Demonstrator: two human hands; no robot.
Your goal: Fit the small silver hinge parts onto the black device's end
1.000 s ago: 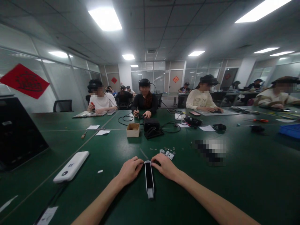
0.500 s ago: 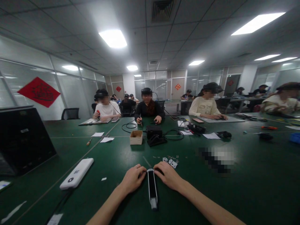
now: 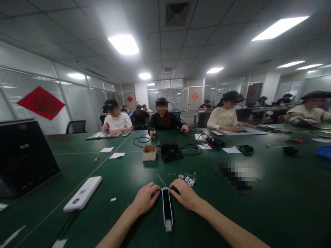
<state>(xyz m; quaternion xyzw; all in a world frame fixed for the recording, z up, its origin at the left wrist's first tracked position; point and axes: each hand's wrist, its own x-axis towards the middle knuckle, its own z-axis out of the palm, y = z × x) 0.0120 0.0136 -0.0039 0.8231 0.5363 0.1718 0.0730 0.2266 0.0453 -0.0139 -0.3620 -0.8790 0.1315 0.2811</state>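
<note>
A slim white-edged device with a long black face (image 3: 167,205) lies on the green table in front of me, its pale, narrower end towards me. My left hand (image 3: 147,196) is closed at the left corner of its far end, thumb and fingers bent together. At the opposite corner, my right hand (image 3: 184,193) grips in the same way, fingertips close to the device's edge. Exactly what the fingertips pinch there is hard to see. Just beyond my right hand lie small silvery metal plates (image 3: 190,181) with several tiny rings or screws around them.
A white power bank (image 3: 82,194) with a black cable lies left, near a black panel (image 3: 26,158). Ahead stand a small cardboard box (image 3: 149,153) and a black device on a stand (image 3: 169,150). A pixelated object (image 3: 236,176) lies right. Several people sit across the table.
The view has shifted slightly. Both my hands stay at the far end of the device. Across the table, one person in black has moved a hand outward.
</note>
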